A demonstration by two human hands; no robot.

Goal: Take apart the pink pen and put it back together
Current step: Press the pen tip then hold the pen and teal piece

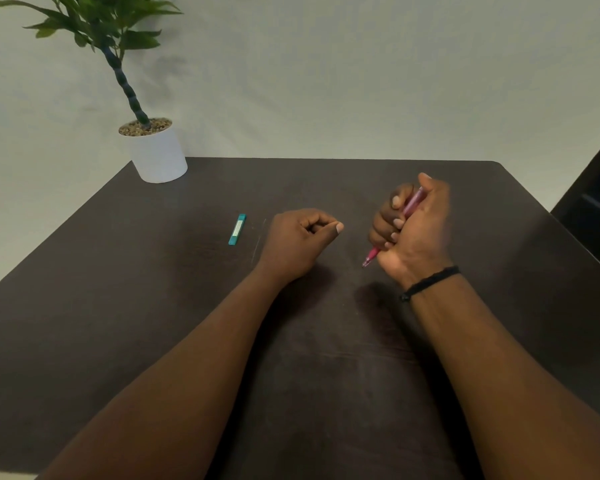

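Right hand [409, 230] fist-grips the pink pen [373, 256], left hand [300, 242] loosely curled, apparently empty: risk is small parts springing loose off the desk [187, 306].

We see a table [153, 306]: plant pot [158, 154] at eleven o'clock, case [237, 229] left of our left hand [297, 244], pen [392, 226] in our right hand [413, 230] at one o'clock.

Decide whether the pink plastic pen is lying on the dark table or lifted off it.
Lifted. The pink plastic pen slants inside the closed right hand, its tip above the dark table.
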